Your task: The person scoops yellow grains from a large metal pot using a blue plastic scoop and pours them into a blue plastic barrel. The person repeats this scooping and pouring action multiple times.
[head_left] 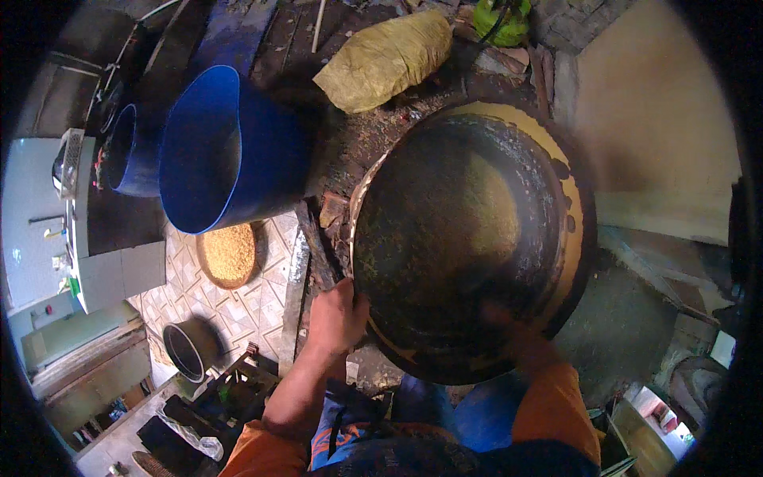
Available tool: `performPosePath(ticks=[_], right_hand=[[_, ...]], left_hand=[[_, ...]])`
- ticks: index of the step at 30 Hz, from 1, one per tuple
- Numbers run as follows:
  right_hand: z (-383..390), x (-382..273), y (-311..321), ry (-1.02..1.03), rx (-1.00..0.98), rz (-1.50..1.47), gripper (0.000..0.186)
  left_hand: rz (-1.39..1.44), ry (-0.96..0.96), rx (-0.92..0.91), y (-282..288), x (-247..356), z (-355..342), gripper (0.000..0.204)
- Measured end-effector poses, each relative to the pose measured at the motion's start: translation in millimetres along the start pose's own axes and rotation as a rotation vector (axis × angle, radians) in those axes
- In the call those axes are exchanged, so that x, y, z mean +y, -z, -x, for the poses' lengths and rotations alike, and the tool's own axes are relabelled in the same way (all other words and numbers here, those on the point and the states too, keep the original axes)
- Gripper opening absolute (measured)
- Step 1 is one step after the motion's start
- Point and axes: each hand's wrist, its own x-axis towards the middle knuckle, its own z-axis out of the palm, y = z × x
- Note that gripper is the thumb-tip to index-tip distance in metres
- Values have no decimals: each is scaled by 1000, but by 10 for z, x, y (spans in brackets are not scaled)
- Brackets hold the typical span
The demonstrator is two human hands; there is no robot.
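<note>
A very large round pan [445, 222] with a dark inside and a patchy tan rim fills the centre right. My left hand [338, 314] is closed at its left edge, round the near end of a dark, charred-looking piece of firewood [316, 246]. The firewood points away from me beside the pan. Over the near right part of the pan reaches my right hand [509, 322]. Shadow and blur hide its fingers, so I cannot see whether it holds anything or touches the pan's inside.
A tall blue tub [238, 159] stands at the left, with a smaller blue container [139, 151] behind it. Yellowish grains fill a round basket [228, 256] on the tiles. A metal pot [191, 350] sits nearer. Beyond the pan lie a yellowish sack [385, 63] and a green gas cylinder [501, 20].
</note>
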Motion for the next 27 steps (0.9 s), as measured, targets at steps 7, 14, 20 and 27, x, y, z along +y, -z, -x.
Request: performPosePath(ticks=[7, 14, 20, 27], right_hand=[[-84, -1039, -50, -65, -104, -982, 44], [648, -2153, 558, -142, -143, -1558, 56], [1450, -2598, 836, -37, 9, -1602, 42], [2453, -3237, 1171, 128, 328, -1498, 20]], left_hand=[[-38, -3, -19, -22, -528, -191, 26], [-64, -6, -19, -63, -1106, -433, 28], [-15, 52, -78, -3, -1280, -503, 33], [96, 127, -214, 163, -1414, -213, 56]])
